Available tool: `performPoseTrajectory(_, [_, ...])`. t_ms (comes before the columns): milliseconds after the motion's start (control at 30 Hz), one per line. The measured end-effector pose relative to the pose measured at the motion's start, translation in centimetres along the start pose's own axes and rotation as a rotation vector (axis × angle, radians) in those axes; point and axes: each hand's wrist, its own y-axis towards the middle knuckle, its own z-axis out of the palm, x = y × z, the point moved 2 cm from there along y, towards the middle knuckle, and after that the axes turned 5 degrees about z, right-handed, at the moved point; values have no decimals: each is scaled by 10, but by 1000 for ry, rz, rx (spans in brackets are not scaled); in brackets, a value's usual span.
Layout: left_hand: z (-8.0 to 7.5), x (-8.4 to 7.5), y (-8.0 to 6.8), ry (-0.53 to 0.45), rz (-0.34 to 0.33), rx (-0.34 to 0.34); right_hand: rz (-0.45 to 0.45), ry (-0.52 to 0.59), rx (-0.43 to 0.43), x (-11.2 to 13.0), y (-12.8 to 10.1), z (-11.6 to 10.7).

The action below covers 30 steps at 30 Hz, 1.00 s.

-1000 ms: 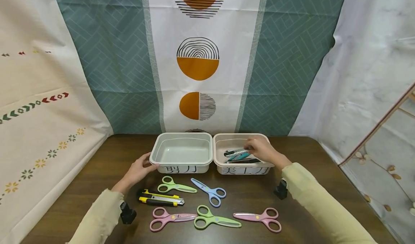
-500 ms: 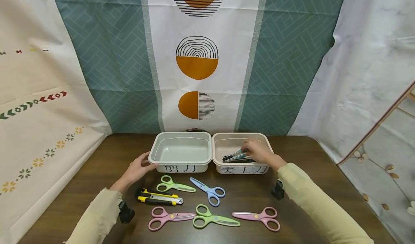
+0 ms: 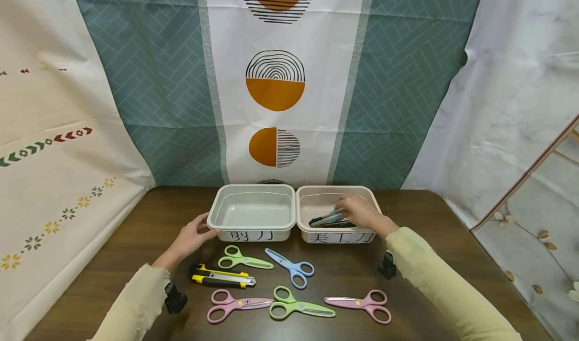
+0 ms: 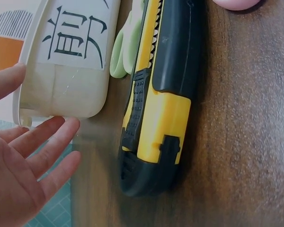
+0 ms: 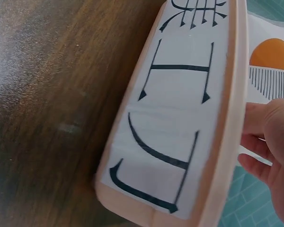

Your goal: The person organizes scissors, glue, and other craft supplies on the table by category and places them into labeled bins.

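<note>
My right hand point(image 3: 357, 211) reaches into the pink box point(image 3: 304, 195), fingertips pinching the end of a teal utility knife point(image 3: 333, 215). Dark utility knives lie beneath and beside it there. In the right wrist view, the box's front wall point(image 5: 222, 123) hides the fingertips' hold, with the curled fingers point(image 5: 258, 165) behind its rim. My left hand point(image 3: 191, 236) rests at the left front corner of the pale green box point(image 3: 253, 228). Its thumb touches the rim and its fingers point(image 4: 54, 137) stretch along the end wall, fairly straight. A yellow-and-black utility knife point(image 4: 165, 127) lies close to that hand.
On the brown table point(image 3: 425, 260) lie green scissors point(image 3: 246, 260), blue scissors point(image 3: 291, 267), pink scissors point(image 3: 237, 305), more green scissors point(image 3: 300, 307) and pink scissors point(image 3: 359, 303) at right. Both boxes stand side by side, with labels on their fronts, before a patterned cloth point(image 3: 384, 104).
Inside the pink box, my right hand has shifted slightly left, and the knives there now lie closer together. My left hand stays at the pale green box's corner.
</note>
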Motion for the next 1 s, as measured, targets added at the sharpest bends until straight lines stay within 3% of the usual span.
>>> performPoseTrajectory(467, [1,2,2,7,-9,7,-72,126,-56,19,-1,-25])
performPoseTrajectory(667, [0,-2,-1,9,-11,13,-103,160,-68,41,1,-33])
performPoseTrajectory(1000, [0,-5,-1,22,-24,19,-208,216,-31,88,7,-29])
